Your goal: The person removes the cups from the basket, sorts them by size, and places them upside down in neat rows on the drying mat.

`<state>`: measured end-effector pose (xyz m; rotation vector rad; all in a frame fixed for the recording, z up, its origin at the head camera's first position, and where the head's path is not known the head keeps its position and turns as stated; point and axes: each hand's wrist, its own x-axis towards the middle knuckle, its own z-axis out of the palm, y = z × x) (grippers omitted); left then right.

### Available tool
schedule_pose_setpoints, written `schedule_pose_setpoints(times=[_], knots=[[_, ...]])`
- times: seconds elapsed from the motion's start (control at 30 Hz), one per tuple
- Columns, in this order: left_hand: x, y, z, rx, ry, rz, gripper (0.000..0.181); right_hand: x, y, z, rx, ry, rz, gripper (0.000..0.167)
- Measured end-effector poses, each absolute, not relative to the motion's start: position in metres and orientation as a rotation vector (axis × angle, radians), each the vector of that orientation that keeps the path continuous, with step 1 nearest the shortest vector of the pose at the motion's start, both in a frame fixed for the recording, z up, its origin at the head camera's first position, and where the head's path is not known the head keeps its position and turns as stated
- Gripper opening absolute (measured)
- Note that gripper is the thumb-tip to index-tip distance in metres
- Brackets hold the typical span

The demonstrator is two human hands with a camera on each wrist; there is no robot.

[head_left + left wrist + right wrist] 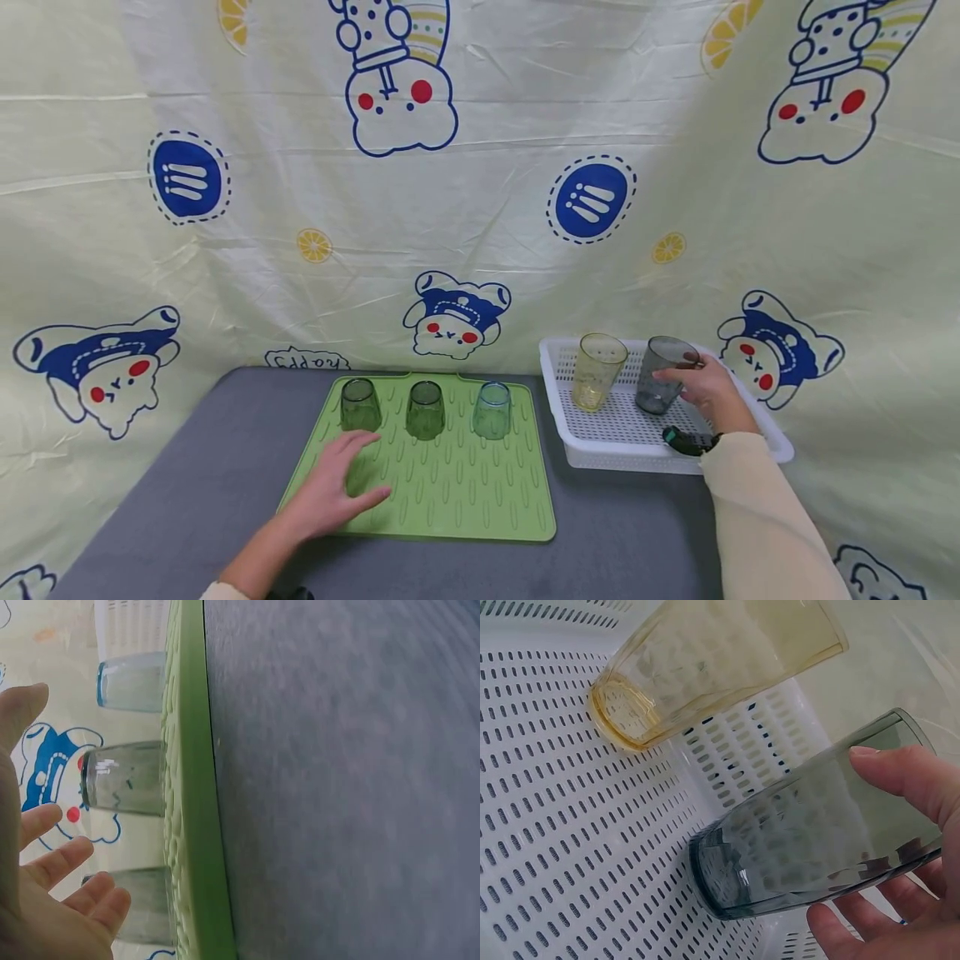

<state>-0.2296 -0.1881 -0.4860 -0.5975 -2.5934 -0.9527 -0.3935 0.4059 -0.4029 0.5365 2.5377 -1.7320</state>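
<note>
In the head view my right hand (712, 390) grips a tall grey glass (651, 385) by its upper part, over the white basket. The right wrist view shows the thumb on one side of that glass and the fingers round the other. Beside it a yellow-tinted glass (720, 671) stands in the basket, apart from the hand. My left hand (330, 487) hovers over the green mat's left part, fingers spread, holding nothing. Nearest to it is a dark green glass (360, 406). Another dark green glass (425, 412) and a light blue one (492, 412) complete the row, all upside down.
The white perforated basket (622, 455) stands at the table's right, touching or near the curtain. A green ribbed mat (480, 517) lies on the grey tabletop (202, 467). Behind hangs a patterned curtain (480, 217). A dark band circles the right wrist.
</note>
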Motion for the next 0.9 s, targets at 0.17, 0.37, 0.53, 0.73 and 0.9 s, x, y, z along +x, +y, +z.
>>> schedule_pose_setpoints(times=[0.17, 0.37, 0.53, 0.73, 0.9], knots=[[-0.232, -0.18, -0.484, -0.604, -2.604, -0.993, 0.077, -0.388, 0.405, -0.399, 0.479, 2.568, -1.701, 0.117], [-0.236, -0.171, -0.483, -0.598, -2.606, -1.062, 0.074, -0.378, 0.402, -0.392, 0.397, 2.565, -1.711, 0.116], [-0.238, -0.163, -0.482, -0.597, -2.608, -1.16, 0.071, -0.374, 0.398, -0.388, 0.331, 2.598, -1.721, 0.108], [-0.242, -0.153, -0.481, -0.6, -2.608, -1.296, 0.068, -0.363, 0.391, -0.381, 0.255, 2.661, -1.74, 0.109], [-0.245, -0.146, -0.481, -0.605, -2.574, -1.403, 0.066, -0.349, 0.382, -0.374, 0.164, 2.72, -1.692, 0.113]])
